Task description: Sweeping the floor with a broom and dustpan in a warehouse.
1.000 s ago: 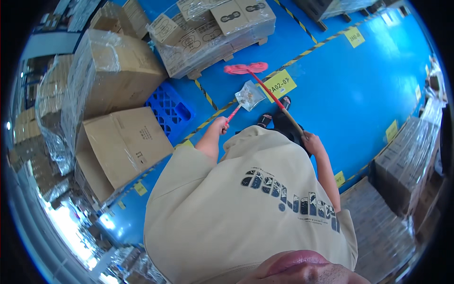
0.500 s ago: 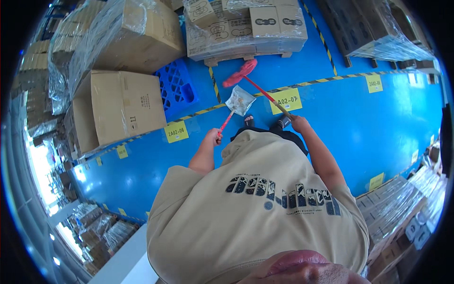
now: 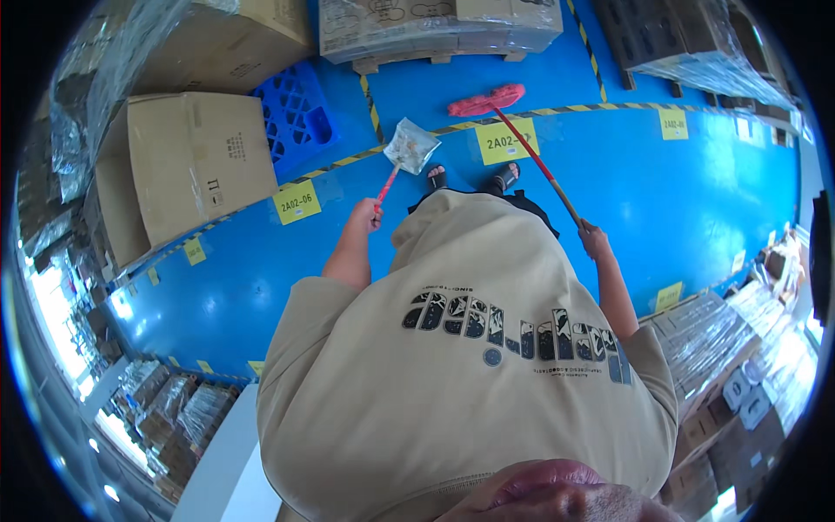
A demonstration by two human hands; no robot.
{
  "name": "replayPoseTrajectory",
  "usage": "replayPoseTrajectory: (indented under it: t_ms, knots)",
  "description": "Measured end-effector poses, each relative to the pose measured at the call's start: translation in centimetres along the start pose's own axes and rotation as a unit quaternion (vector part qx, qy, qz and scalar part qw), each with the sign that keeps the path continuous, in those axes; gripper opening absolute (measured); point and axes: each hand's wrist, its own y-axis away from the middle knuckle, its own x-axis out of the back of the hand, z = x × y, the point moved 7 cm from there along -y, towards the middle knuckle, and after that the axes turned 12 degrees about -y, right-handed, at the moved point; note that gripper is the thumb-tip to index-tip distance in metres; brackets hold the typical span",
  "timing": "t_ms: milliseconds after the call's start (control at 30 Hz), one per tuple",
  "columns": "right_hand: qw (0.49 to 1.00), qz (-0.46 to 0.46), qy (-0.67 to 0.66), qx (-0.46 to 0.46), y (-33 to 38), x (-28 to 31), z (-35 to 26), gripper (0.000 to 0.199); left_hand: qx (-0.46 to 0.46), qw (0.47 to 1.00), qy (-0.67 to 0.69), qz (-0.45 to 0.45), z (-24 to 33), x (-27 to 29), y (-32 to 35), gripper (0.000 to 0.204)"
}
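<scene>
Left hand (image 3: 364, 215) fisted round dustpan (image 3: 411, 145) handle, pan low over blue floor (image 3: 261, 270) ahead of feet. Right hand (image 3: 595, 238) wrapped round broom (image 3: 487, 100) stick, red head on striped line. Best: pan edge flat on floor, short strokes toward it.

Beige printed T-shirt (image 3: 470, 348), black sandals (image 3: 504, 178)

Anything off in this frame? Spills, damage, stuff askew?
Nothing spilled or damaged that I can see. The left hand holds a dustpan and the right hand a red broom, whose head rests on the blue floor. One cardboard box sits at an angle beside the blue pallet; the wrapped stacks look intact.
</scene>
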Motion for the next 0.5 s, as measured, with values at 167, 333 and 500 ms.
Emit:
replayPoseTrajectory:
  t_ms: [167, 333, 500]
  knots:
    - [0.995, 0.092, -0.045, -0.016, 6.3, -2.0, 3.7, 0.042, -0.022, 0.998, -0.061, 0.019, 3.1, -0.6, -0.6, 0.013]
    - [0.965, 0.101, -0.195, -0.142, 9.6, -4.5, -0.3, 0.038, -0.034, 0.995, -0.09, -0.005, 6.4, -0.9, -1.9, 0.015]
    - [0.971, 0.182, -0.149, -0.037, 6.2, -4.7, -3.2, 0.037, -0.041, 0.993, -0.099, -0.041, 10.1, -4.3, -1.3, 0.014]
